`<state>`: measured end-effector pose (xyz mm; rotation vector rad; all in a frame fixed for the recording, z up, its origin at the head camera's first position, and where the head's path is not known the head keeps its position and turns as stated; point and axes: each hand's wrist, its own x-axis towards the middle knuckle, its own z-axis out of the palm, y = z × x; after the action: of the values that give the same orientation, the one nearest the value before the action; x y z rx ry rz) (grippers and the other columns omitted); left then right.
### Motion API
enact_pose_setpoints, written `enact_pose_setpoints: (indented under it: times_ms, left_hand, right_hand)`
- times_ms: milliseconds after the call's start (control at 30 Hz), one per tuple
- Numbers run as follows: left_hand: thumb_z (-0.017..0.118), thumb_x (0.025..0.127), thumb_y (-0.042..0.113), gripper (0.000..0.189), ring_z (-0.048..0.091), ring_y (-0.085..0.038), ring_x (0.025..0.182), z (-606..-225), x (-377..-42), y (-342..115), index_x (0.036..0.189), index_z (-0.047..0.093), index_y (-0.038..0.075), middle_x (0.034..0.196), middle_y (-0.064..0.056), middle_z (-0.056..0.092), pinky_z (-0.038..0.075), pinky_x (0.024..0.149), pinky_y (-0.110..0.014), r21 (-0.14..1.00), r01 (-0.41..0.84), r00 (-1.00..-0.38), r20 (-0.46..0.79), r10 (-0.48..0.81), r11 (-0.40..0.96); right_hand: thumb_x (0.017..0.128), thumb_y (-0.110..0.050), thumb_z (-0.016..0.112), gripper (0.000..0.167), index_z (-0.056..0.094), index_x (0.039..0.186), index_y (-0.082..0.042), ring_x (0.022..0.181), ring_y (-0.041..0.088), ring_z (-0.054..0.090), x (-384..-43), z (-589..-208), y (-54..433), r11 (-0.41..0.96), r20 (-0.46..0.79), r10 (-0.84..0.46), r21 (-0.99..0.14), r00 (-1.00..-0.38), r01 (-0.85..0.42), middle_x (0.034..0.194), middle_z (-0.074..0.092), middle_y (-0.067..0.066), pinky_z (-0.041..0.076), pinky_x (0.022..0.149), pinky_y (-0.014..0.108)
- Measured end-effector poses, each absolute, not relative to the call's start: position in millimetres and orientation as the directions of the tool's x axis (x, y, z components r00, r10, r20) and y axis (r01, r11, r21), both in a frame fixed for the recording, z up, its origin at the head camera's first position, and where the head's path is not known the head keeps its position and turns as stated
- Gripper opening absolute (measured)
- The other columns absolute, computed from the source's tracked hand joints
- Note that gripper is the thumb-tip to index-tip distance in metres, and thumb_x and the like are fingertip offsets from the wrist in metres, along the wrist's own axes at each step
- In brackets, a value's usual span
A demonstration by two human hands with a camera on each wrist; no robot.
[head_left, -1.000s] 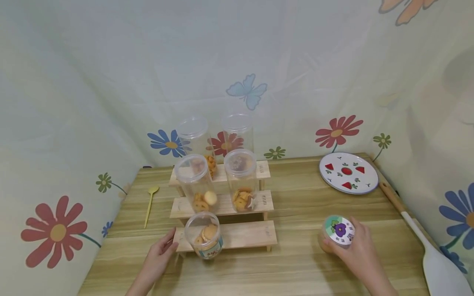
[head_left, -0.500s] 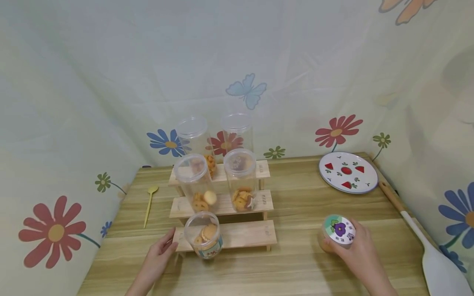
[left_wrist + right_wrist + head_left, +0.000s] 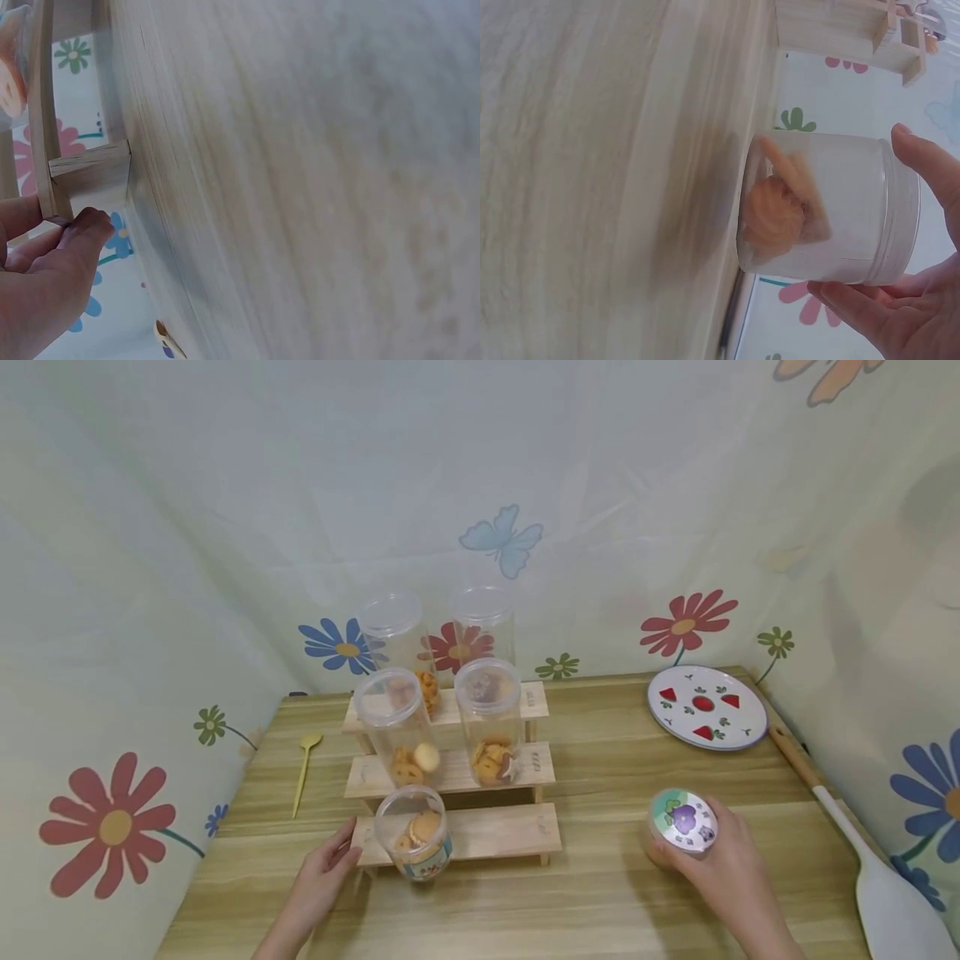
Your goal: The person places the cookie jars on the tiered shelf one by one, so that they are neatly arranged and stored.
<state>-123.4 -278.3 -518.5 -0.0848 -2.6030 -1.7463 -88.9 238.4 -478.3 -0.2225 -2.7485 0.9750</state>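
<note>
My left hand [image 3: 321, 868] pinches the left end of the lowest step of a three-step wooden display stand [image 3: 506, 835], thumb above and fingers below in the left wrist view. On that step a short clear jar of cookies [image 3: 414, 835] leans forward, with no lid visible. In my right hand [image 3: 731, 860] is another short clear jar [image 3: 817, 206], gripped near its top; its lid carries a purple flower label. Cookies lie in the bottom of this jar, low over the table. Whether its base touches the wood I cannot tell.
Tall lidded jars [image 3: 487, 727] with snacks stand on the middle and top steps. A yellow spoon [image 3: 303, 777] lies left of the stand. At the back right is a watermelon-patterned plate [image 3: 708, 707]; a white spatula [image 3: 892, 893] with a wooden handle lies along the right edge.
The lid of the jar in my right hand has shifted slightly left, tilting a little. My left hand keeps its place on the stand.
</note>
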Motion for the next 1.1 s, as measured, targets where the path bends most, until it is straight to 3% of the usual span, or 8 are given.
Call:
enact_pose_setpoints:
  times_ms: [333, 600, 833, 1100]
  left_hand:
    - [0.054, 0.099, 0.006, 0.049, 0.044, -0.04, 0.125, -517.5, -123.0, -277.6, 0.141, 0.037, -0.012, 0.144, -0.027, 0.036, 0.039, 0.094, -0.016, 0.922, 0.037, -0.999, 0.024, 0.038, 0.386]
    - [0.052, 0.1, 0.01, 0.05, 0.042, -0.041, 0.127, -512.0, -121.2, -276.7, 0.142, 0.035, -0.011, 0.146, -0.027, 0.033, 0.04, 0.1, -0.029, 0.912, 0.014, -0.999, -0.005, 0.046, 0.411]
    - [0.052, 0.1, 0.007, 0.049, 0.042, -0.041, 0.127, -514.1, -122.4, -277.6, 0.142, 0.034, -0.012, 0.146, -0.028, 0.033, 0.04, 0.097, -0.022, 0.919, 0.02, -0.999, 0.001, 0.049, 0.395]
    - [0.051, 0.1, 0.007, 0.049, 0.043, -0.041, 0.126, -514.6, -122.4, -277.1, 0.142, 0.035, -0.011, 0.146, -0.027, 0.034, 0.041, 0.099, -0.028, 0.917, 0.01, -0.999, -0.006, 0.039, 0.398]
  right_hand:
    - [0.064, -0.057, 0.083, 0.107, 0.037, 0.139, 0.005, 0.113, 0.045, 0.046, -89.4, -466.9, 226.5, 0.759, 0.183, 0.224, -0.648, -0.957, 0.053, 0.125, 0.046, 0.029, 0.04, 0.088, 0.067]
    - [0.062, -0.068, 0.077, 0.111, 0.038, 0.141, 0.0, 0.117, 0.042, 0.045, -86.8, -455.9, 208.5, 0.75, 0.197, 0.203, -0.661, -0.959, 0.023, 0.13, 0.046, 0.025, 0.041, 0.091, 0.064]
    - [0.06, -0.074, 0.073, 0.113, 0.039, 0.142, -0.004, 0.119, 0.04, 0.046, -85.4, -448.9, 193.2, 0.762, 0.211, 0.171, -0.648, -0.962, -0.006, 0.131, 0.047, 0.021, 0.042, 0.092, 0.063]
    - [0.059, -0.075, 0.072, 0.113, 0.039, 0.144, -0.008, 0.121, 0.037, 0.046, -85.5, -444.8, 180.6, 0.742, 0.239, 0.131, -0.667, -0.962, -0.065, 0.134, 0.047, 0.017, 0.044, 0.092, 0.06]
